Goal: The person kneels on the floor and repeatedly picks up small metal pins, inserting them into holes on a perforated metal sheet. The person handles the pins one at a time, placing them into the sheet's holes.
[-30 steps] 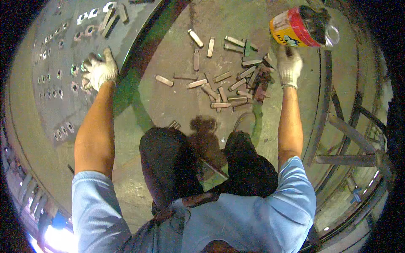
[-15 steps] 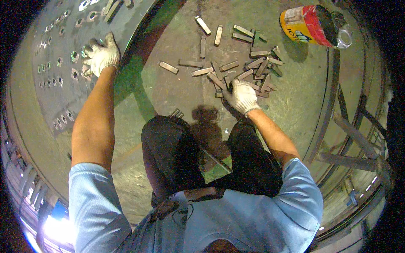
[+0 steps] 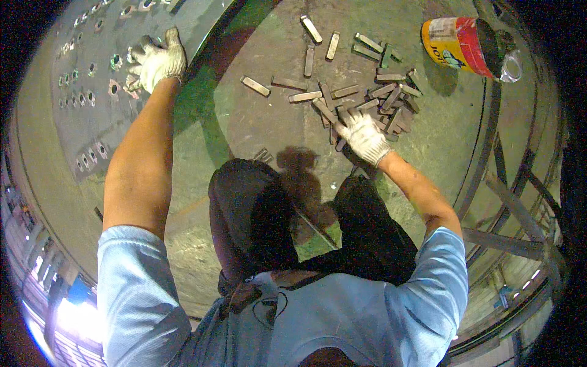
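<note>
My left hand [image 3: 158,65], in a white knit glove, lies flat with fingers spread on a dark steel plate [image 3: 101,134] pierced with rows of holes. To the right, my gloved right hand [image 3: 365,136] rests at the near edge of a heap of short rectangular metal bars [image 3: 391,101]. Its fingers are stretched out and apart, touching bars in the heap, and none appears lifted. One bar [image 3: 324,111] lies just left of those fingers. Looser bars, such as a bright one [image 3: 255,86], are scattered on the floor left of and beyond the heap.
A yellow and red paint can [image 3: 460,48] stands at the far right. Two short metal pieces [image 3: 263,155] lie by my left knee. The plate's raised edge [image 3: 211,33] runs beside the green-painted floor. Dark steel beams [image 3: 510,244] lie at the right.
The whole view has shifted a little, so the bars and can sit farther right and higher. My right hand's fingers look more spread over the heap. My left hand stays on the plate.
</note>
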`<state>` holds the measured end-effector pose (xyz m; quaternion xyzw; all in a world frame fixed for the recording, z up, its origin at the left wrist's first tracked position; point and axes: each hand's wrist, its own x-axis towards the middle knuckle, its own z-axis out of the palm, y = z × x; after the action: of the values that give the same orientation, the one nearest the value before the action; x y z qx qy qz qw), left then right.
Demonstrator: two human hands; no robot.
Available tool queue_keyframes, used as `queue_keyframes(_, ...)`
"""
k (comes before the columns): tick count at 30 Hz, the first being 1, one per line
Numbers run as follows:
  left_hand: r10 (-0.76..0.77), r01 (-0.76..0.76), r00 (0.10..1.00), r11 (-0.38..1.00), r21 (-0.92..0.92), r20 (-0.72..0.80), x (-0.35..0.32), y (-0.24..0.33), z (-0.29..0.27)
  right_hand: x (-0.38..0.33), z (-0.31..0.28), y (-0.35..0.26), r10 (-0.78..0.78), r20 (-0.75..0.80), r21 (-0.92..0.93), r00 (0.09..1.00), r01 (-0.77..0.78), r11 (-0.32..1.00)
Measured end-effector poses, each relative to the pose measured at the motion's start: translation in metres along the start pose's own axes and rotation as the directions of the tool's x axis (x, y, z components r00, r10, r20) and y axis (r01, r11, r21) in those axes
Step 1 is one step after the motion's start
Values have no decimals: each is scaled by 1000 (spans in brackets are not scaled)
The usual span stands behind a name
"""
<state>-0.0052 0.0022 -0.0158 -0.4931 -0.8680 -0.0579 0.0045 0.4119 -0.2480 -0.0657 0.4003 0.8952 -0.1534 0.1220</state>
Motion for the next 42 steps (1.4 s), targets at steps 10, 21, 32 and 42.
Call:
queue_keyframes(10,7,-7,1000,1000,16,-5,8,-10,14,49,-4,-7,-107,50,-22,993,108,994)
queue_keyframes(21,-11,10,1000,999,43,14,2,-3,0,101,-60,-22,481,194,478,855,-510,715)
queue_keyframes(32,8,-8,1000,998,57,8,6,-8,10,136,-18,-23,116,-135,56,984,-109,992)
queue_keyframes(42,-6,5,1000,999,37,22,0,-2,2,167,-47,-44,103,-97,328,990,-66,943)
